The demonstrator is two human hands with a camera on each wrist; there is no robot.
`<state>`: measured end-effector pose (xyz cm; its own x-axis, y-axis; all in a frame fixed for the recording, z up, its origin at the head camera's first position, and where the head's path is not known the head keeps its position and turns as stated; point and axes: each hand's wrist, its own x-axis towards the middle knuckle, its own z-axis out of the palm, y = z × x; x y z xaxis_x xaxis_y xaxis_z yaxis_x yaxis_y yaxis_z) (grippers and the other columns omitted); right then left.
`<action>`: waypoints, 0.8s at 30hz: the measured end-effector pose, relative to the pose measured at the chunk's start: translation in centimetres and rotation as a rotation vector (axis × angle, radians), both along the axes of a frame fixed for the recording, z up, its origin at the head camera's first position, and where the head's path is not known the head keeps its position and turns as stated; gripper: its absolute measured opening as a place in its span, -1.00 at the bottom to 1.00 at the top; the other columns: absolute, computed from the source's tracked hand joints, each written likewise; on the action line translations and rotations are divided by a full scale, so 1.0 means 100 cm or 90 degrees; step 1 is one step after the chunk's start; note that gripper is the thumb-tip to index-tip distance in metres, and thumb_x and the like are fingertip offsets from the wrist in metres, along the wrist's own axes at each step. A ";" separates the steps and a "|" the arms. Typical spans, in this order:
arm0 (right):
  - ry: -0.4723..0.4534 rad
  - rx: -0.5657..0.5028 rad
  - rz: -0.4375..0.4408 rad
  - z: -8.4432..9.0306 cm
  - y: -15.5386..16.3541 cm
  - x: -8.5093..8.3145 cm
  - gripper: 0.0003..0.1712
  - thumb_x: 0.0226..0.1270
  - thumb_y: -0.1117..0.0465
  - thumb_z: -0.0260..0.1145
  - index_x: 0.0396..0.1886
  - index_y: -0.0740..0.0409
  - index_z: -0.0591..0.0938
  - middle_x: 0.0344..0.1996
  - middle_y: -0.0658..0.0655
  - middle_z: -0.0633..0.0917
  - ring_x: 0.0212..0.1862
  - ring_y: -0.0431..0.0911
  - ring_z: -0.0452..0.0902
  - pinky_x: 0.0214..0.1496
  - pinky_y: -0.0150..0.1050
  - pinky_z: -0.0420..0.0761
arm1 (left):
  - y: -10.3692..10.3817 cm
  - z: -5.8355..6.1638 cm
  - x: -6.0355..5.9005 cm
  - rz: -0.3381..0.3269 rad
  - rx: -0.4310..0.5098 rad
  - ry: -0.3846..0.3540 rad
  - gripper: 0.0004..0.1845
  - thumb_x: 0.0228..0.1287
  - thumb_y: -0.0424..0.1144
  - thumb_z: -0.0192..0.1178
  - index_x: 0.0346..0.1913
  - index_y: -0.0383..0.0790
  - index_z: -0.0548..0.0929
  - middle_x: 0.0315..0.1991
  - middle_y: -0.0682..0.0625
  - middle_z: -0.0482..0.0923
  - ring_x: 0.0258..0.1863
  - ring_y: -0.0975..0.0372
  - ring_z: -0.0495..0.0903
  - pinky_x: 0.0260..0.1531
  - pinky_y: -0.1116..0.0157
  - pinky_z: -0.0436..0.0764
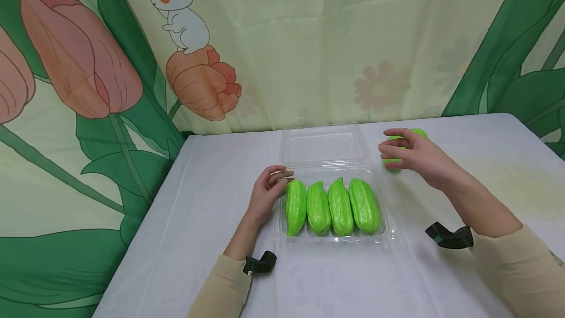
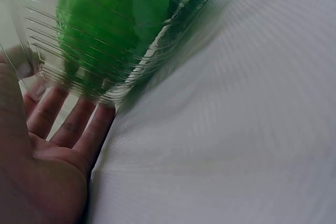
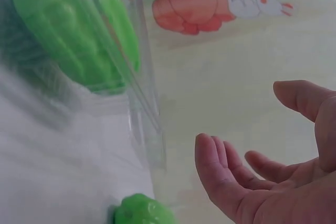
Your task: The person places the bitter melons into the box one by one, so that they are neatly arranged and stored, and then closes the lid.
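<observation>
A clear plastic tray [image 1: 335,238] holds several green ridged gourds [image 1: 331,205] side by side, its lid [image 1: 324,146] folded open behind. My left hand [image 1: 282,175] holds the tray's left rim. Its fingers [image 2: 79,124] lie against the outer wall of the tray [image 2: 79,82], in front of a gourd [image 2: 100,19]. My right hand [image 1: 397,148] hovers with relaxed, spread fingers over a loose gourd [image 1: 419,133] right of the lid. In the right wrist view the right hand [image 3: 252,177] is empty and the loose gourd [image 3: 142,212] lies apart below it.
The white table [image 1: 198,239] ends at a flowered curtain [image 1: 309,53] along its back and left sides. Bare tabletop lies in front of the tray and to the far right. Black wrist mounts [image 1: 448,237] sit on both sleeves.
</observation>
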<state>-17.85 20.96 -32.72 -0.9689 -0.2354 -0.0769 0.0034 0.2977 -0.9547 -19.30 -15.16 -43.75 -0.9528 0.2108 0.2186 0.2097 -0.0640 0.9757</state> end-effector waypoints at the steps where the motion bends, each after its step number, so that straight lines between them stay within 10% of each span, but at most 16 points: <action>1: -0.002 0.003 -0.004 -0.001 0.002 -0.002 -0.18 0.57 0.07 0.19 0.55 0.36 0.04 0.32 0.40 0.35 -0.02 -0.33 0.57 0.04 -0.34 0.64 | 0.000 0.000 0.000 0.000 -0.001 0.000 -0.63 0.42 -0.46 0.15 0.23 -0.42 0.46 0.13 -0.32 0.61 0.13 -0.06 0.62 0.03 0.29 0.62; 24: 0.025 0.149 -0.138 -0.013 0.060 -0.034 -0.01 0.54 -0.17 0.10 0.60 0.35 -0.08 0.41 0.48 0.23 0.09 -0.09 0.44 0.12 -0.33 0.54 | 0.000 0.001 0.000 -0.007 0.003 0.001 -0.62 0.43 -0.43 0.16 0.24 -0.42 0.45 0.15 -0.34 0.59 0.16 -0.10 0.60 -0.03 0.31 0.63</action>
